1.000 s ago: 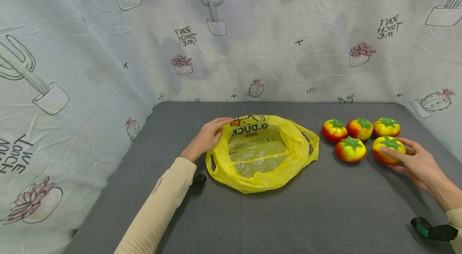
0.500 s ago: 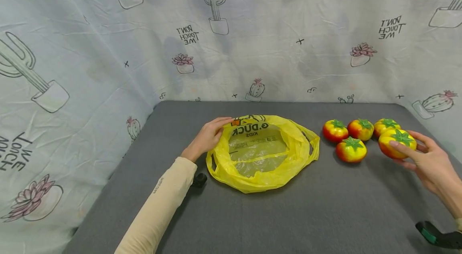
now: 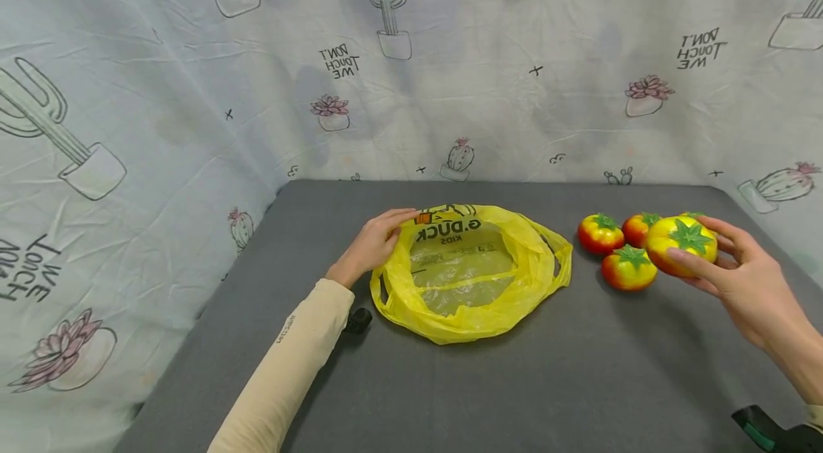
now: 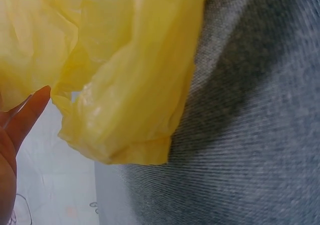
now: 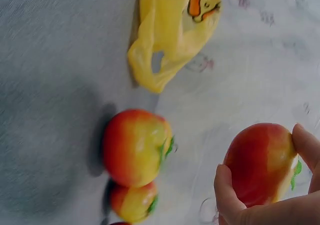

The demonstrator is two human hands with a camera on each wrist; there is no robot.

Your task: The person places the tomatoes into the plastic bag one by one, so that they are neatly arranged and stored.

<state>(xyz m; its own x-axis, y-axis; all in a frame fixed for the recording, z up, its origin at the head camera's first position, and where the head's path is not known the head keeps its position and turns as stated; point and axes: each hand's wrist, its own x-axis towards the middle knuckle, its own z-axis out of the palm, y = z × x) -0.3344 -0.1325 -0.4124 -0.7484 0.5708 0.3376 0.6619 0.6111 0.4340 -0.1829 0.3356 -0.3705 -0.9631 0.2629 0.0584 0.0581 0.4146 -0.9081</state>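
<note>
Right hand [image 3: 739,274]: grip clamped on one toy tomato [image 3: 681,244], thumb under it and fingers curled round its far side. The tomato is lifted clear of the grey worktop [image 3: 514,381], green calyx up, just in front of the others. In the right wrist view the same tomato [image 5: 260,162] sits between thumb and fingertips [image 5: 305,145], red side toward the lens.

Left hand [image 3: 373,244]: fingers lie on the far-left rim of the yellow plastic bag [image 3: 472,271]. Whether they pinch the film or only press it I cannot tell; fingers look nearly straight. Left wrist view shows a fingertip [image 4: 35,110] against crumpled yellow film [image 4: 125,85].

Bag: flat on the worktop, mouth spread wide, print "G.DUCK KIDS" upside down on the far wall, one handle loop at the right edge.

Remaining tomatoes on the worktop, right of the bag: one nearest the bag [image 3: 600,234], one in front [image 3: 629,268], one behind [image 3: 638,227] partly hidden by the held one. A fourth shows only as a sliver behind the held tomato.

Backdrop: pale cactus-print cloth [image 3: 161,81].
</note>
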